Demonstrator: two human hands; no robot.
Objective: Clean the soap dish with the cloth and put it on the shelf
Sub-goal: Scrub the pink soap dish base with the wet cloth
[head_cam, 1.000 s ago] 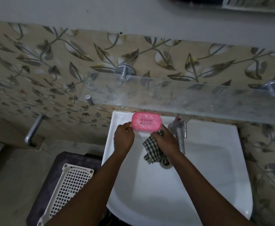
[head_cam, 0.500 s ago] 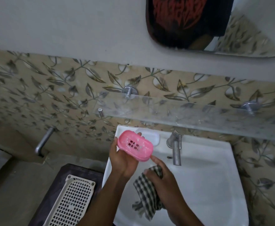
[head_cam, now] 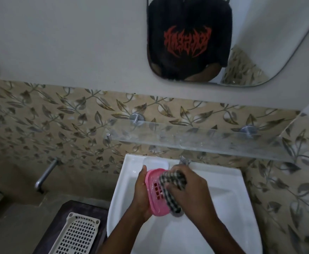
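A pink slotted soap dish [head_cam: 154, 195] is held on edge over the white sink [head_cam: 228, 198], gripped from the left by my left hand [head_cam: 141, 193]. My right hand [head_cam: 190, 191] clutches a black-and-white checked cloth [head_cam: 170, 187] and presses it into the inside of the dish. The cloth covers the right half of the dish. The glass shelf [head_cam: 201, 142] runs along the wall above the sink, on metal brackets, with nothing standing on it.
The tap [head_cam: 184, 160] peeks out behind my right hand. A white soap recess [head_cam: 155, 163] is moulded in the sink's back left. A cream plastic basket [head_cam: 76, 235] rests on a dark stand at lower left. A mirror [head_cam: 223, 43] hangs above.
The dish came down from near the shelf to over the basin and turned on edge. My right hand brought the cloth up from below and onto the dish.
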